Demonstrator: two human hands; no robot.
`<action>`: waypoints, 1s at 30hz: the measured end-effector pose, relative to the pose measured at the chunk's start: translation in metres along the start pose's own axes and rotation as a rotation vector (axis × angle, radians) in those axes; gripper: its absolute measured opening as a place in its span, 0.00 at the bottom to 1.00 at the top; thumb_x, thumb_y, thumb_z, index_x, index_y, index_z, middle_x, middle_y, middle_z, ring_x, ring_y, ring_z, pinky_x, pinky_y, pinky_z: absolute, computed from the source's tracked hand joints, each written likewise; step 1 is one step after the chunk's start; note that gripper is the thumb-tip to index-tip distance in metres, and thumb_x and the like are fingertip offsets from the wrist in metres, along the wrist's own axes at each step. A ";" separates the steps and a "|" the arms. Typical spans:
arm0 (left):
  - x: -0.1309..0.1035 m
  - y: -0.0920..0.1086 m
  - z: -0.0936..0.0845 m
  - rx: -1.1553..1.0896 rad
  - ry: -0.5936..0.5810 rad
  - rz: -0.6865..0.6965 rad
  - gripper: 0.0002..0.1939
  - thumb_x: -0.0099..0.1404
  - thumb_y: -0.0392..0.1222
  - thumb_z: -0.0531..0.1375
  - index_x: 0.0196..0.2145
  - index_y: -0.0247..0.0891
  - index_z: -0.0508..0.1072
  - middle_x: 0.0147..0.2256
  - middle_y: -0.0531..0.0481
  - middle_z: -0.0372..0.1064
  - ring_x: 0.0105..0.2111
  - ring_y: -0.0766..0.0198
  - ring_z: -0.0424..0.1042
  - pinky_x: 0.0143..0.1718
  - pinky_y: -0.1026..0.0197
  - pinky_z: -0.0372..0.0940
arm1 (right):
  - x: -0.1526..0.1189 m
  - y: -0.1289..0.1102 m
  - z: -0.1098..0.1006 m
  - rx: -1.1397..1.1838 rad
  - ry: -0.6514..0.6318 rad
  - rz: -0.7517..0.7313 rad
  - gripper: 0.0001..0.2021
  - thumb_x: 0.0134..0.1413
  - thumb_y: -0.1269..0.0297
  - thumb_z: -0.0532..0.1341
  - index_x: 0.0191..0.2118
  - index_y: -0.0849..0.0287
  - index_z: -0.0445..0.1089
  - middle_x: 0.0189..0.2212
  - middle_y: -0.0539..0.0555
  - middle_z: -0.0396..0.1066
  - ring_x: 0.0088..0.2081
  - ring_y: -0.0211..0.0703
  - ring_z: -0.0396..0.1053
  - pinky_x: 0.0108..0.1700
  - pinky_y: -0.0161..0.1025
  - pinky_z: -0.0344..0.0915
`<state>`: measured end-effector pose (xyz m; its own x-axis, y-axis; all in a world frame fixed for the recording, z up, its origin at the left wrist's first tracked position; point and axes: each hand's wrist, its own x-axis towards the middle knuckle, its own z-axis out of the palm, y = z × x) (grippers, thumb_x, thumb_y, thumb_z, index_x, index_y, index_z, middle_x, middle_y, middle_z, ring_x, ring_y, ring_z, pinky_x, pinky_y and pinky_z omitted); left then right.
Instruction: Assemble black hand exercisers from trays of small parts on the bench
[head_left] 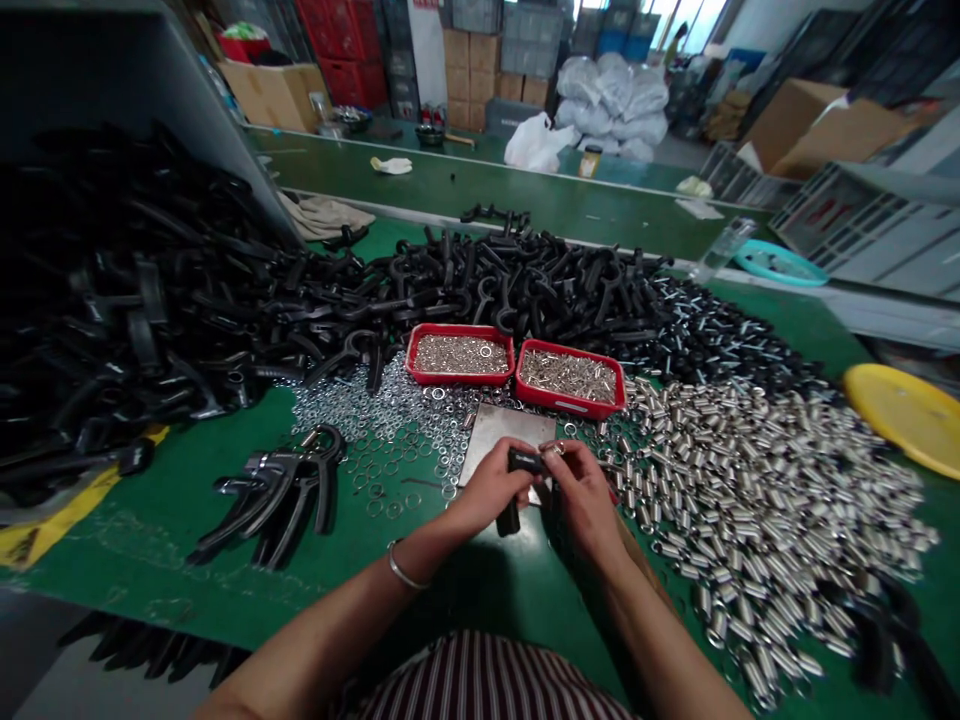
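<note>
While the left grip (489, 487) clasps a black plastic handle (526, 461), the right grip (583, 490) pinches a small metal piece (554, 450); loosening could drop it!

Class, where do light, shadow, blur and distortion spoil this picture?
Head view throughout: far windows glare white; black parts at far left sink into shadow; black pieces at lower right look blurred; the yellow tray seems stretched; the left hand and right hand are clearer, shadow darkening the green table below.
</note>
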<state>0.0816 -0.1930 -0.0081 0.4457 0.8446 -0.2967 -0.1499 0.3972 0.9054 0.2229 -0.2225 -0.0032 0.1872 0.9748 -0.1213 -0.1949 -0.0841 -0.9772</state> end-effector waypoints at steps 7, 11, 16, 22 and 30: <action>-0.022 0.017 0.000 -0.194 -0.414 -0.119 0.18 0.63 0.49 0.62 0.45 0.37 0.64 0.35 0.45 0.73 0.21 0.72 0.65 0.22 0.67 0.60 | 0.019 -0.020 -0.011 -0.011 -0.325 0.179 0.12 0.58 0.52 0.64 0.41 0.54 0.69 0.31 0.48 0.69 0.23 0.35 0.62 0.20 0.32 0.58; -0.018 0.047 -0.032 -0.210 0.049 0.117 0.14 0.66 0.51 0.59 0.35 0.39 0.64 0.30 0.51 0.72 0.16 0.76 0.55 0.16 0.70 0.49 | 0.022 -0.019 0.005 -0.454 -0.404 -0.205 0.09 0.64 0.56 0.59 0.40 0.55 0.70 0.36 0.52 0.70 0.39 0.44 0.68 0.43 0.42 0.67; -0.018 0.082 -0.081 -0.034 0.343 0.398 0.13 0.68 0.52 0.58 0.40 0.39 0.68 0.37 0.48 0.74 0.25 0.71 0.67 0.27 0.67 0.63 | -0.004 0.012 0.041 -1.175 -0.706 -0.621 0.05 0.65 0.65 0.59 0.40 0.58 0.72 0.39 0.58 0.70 0.43 0.50 0.63 0.45 0.45 0.62; -0.020 0.065 -0.077 0.206 0.368 0.296 0.16 0.65 0.55 0.60 0.35 0.38 0.70 0.35 0.50 0.75 0.22 0.72 0.62 0.27 0.67 0.59 | -0.004 0.024 0.047 -1.198 -0.702 -0.676 0.05 0.64 0.69 0.58 0.37 0.59 0.70 0.38 0.59 0.70 0.43 0.50 0.64 0.45 0.46 0.63; 0.000 0.043 -0.025 0.396 0.306 0.425 0.15 0.71 0.52 0.54 0.38 0.39 0.72 0.38 0.47 0.75 0.36 0.62 0.71 0.41 0.60 0.65 | 0.014 -0.011 0.012 0.177 -0.149 0.204 0.15 0.56 0.54 0.66 0.43 0.57 0.69 0.36 0.53 0.74 0.32 0.41 0.73 0.40 0.45 0.73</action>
<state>0.0534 -0.1667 0.0237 0.1394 0.9860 0.0916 0.1043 -0.1066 0.9888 0.2156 -0.2052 0.0077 -0.0141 0.9621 -0.2724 -0.3811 -0.2570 -0.8881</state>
